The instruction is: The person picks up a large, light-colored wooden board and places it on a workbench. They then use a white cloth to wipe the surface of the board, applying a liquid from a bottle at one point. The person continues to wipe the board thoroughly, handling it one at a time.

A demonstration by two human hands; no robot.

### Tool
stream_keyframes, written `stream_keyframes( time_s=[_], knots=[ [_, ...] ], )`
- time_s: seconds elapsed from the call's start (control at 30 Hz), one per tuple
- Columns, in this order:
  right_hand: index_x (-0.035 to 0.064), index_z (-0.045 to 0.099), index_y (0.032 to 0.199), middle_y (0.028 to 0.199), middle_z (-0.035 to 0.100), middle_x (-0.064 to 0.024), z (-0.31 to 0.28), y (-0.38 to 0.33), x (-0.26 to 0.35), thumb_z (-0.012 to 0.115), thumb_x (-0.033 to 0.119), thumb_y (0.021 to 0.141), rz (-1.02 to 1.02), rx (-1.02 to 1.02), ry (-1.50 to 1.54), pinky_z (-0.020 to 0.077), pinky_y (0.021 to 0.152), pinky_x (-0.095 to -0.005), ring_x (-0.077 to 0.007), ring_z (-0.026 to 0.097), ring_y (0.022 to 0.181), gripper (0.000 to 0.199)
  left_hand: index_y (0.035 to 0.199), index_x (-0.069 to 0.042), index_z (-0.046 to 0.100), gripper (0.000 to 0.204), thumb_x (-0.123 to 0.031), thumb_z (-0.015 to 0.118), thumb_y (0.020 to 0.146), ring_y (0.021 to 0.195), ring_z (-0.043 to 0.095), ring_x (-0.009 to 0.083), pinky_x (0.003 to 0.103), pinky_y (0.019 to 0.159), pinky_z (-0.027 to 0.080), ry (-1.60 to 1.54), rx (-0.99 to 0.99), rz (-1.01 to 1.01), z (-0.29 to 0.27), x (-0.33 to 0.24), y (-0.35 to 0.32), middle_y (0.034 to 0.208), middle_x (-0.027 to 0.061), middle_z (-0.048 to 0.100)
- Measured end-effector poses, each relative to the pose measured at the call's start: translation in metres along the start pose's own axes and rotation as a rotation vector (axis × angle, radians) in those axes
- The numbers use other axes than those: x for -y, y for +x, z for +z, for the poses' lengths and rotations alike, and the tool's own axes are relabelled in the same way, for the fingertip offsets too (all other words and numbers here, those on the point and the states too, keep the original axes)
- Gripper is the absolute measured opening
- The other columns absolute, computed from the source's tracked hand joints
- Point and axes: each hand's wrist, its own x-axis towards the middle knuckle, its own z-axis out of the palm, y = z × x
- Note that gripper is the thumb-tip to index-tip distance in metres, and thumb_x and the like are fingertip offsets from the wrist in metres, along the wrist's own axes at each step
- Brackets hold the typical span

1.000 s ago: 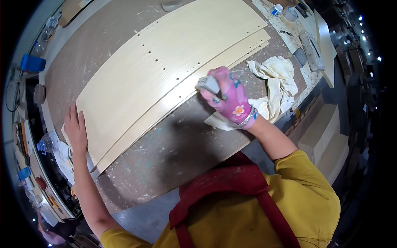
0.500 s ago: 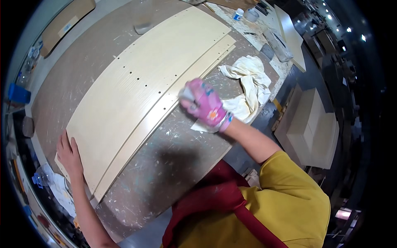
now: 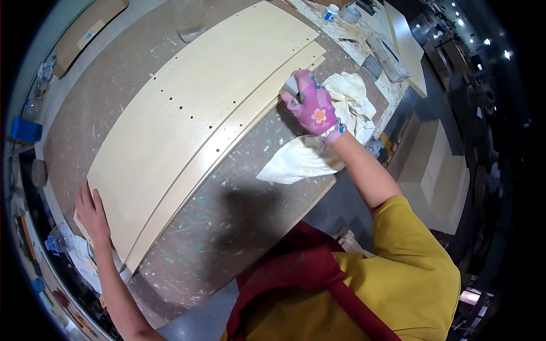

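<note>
Now the right hand, in a pink flowered glove, is farther along the near edge of the stacked pale panels than half a second ago, having moved toward one o'clock. Its fingers are closed around a small grey-white block beside that edge; whether the block touches the wood, I cannot tell. The stack lies on the paint-specked table, mostly toward ten o'clock from the centre, its wide top panel curved along the far side and dotted with dark holes. The left hand, bare, keeps its place at the stack's end between eight and nine o'clock, gripping nothing, fingers extended over the panel. More of the crumpled white cloth shows beneath the right wrist, where the glove hid part of it earlier; the rest of it bunches toward two o'clock. A small white bottle with a blue label stands between twelve and one, and a blue container sits between nine and ten.
</note>
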Motion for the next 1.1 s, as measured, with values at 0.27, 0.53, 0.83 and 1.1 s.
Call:
stream_keyframes(
  time_s=[0.27,0.53,0.83,1.1],
  knots=[
    [0.005,0.047,0.117,0.1,0.061,-0.0231,-0.003,0.013,-0.013,0.065,0.031,0.087,-0.054,-0.017,-0.031,0.0503,0.066,-0.0493,-0.0436,0.063,0.081,0.044,0.135,-0.008,0.051,0.042,-0.028,0.047,0.098,0.117,0.052,0.0369,0.044,0.099,0.041,-0.05,-0.04,0.023,-0.006,-0.009,0.003,0.129,0.02,0.053],
    [0.0046,0.047,0.12,0.102,0.061,-0.0248,0.008,0.001,0.029,0.066,0.033,0.086,-0.018,-0.029,-0.022,0.0505,0.071,-0.0492,-0.0453,0.062,0.088,0.047,0.133,-0.01,0.053,0.042,-0.03,0.052,0.095,0.118,0.052,0.0326,0.044,0.098,0.04,-0.008,-0.051,-0.006,-0.001,-0.001,0.0,0.128,0.0144,0.055],
    [-0.0008,0.047,0.116,0.103,0.056,-0.0255,0.052,-0.068,0.125,0.067,0.018,0.079,-0.175,0.071,0.147,0.0498,0.074,-0.0491,-0.0441,0.06,0.087,0.046,0.138,-0.018,0.049,0.047,-0.039,0.05,0.095,0.123,0.049,0.0289,0.049,0.101,0.035,0.01,-0.065,-0.041,0.009,0.004,-0.002,0.131,0.0117,0.052],
    [0.0023,0.049,0.114,0.104,0.056,-0.0215,0.054,-0.081,0.155,0.065,0.016,0.079,-0.051,0.058,0.142,0.0498,0.072,-0.047,-0.0411,0.06,0.084,0.04,0.138,-0.018,0.049,0.047,-0.039,0.05,0.095,0.124,0.047,0.0283,0.05,0.102,0.034,0.013,-0.086,-0.043,0.011,0.003,-0.003,0.131,0.0123,0.052]
  ],
)
